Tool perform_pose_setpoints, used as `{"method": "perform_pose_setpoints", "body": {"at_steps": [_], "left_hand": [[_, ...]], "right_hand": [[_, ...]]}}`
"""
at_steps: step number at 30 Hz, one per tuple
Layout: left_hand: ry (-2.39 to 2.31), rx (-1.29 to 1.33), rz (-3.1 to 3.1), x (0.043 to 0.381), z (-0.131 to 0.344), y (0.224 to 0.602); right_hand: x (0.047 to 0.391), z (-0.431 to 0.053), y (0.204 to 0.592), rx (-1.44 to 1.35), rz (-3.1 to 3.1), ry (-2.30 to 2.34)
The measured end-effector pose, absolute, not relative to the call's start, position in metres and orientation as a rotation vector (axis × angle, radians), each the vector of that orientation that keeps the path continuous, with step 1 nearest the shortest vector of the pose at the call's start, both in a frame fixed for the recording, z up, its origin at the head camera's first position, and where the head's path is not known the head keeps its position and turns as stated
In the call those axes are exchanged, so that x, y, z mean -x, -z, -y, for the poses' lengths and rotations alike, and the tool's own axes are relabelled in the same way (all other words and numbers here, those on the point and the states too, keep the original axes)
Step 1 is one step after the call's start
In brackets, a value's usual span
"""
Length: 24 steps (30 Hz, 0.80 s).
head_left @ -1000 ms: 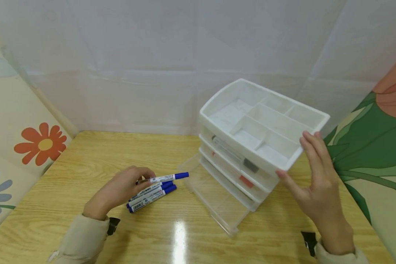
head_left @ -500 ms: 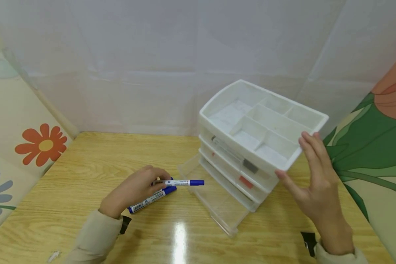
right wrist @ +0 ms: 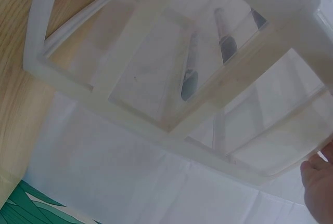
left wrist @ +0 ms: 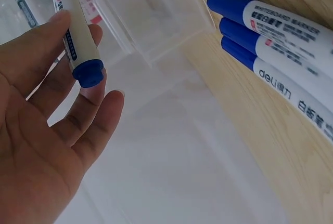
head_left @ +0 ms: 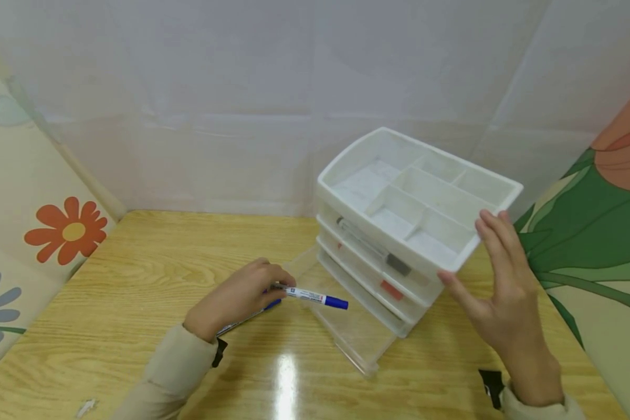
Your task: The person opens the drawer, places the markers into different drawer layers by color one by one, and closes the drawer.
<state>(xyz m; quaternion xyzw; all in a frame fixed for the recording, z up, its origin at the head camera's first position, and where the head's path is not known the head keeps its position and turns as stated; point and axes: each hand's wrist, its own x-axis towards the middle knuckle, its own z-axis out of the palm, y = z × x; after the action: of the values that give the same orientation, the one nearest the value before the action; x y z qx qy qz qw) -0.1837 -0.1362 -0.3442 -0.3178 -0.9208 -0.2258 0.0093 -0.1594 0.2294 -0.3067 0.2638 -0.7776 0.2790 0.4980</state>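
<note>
My left hand (head_left: 241,296) pinches a blue-capped whiteboard marker (head_left: 312,296) near its rear end, the cap pointing right over the pulled-out clear bottom drawer (head_left: 353,352). In the left wrist view, thumb and fingertips hold this marker (left wrist: 79,34). Three more blue-capped markers (left wrist: 283,26) lie side by side on the table there; in the head view the left hand mostly hides them. My right hand (head_left: 511,297) rests on the near right corner of the white drawer organizer (head_left: 328,189), its fingers extended along the rim and the thumb at the front corner.
The organizer's top tray has several compartments. Through its closed upper drawers show a dark-capped marker (head_left: 398,263) and something red (head_left: 391,289). A small white scrap (head_left: 86,407) lies on the wooden table (head_left: 152,262). White sheeting (head_left: 215,116) hangs behind.
My left hand has moved right with the marker, from above the loose markers to the open drawer, and the cap now tips toward me. The right hand stays at the organizer's corner.
</note>
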Motion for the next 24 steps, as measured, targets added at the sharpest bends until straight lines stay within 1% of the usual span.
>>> {"method": "perform_pose_setpoints", "body": {"at_steps": [10, 24], "left_hand": [[0.719, 1.031, 2.886, 0.190, 0.116, 0.342], [0.620, 1.224, 2.799, 0.202, 0.094, 0.348]], "right_hand": [[0.160, -0.230, 0.307, -0.640, 1.891, -0.674], [0.161, -0.230, 0.308, -0.642, 1.889, -0.684]]}}
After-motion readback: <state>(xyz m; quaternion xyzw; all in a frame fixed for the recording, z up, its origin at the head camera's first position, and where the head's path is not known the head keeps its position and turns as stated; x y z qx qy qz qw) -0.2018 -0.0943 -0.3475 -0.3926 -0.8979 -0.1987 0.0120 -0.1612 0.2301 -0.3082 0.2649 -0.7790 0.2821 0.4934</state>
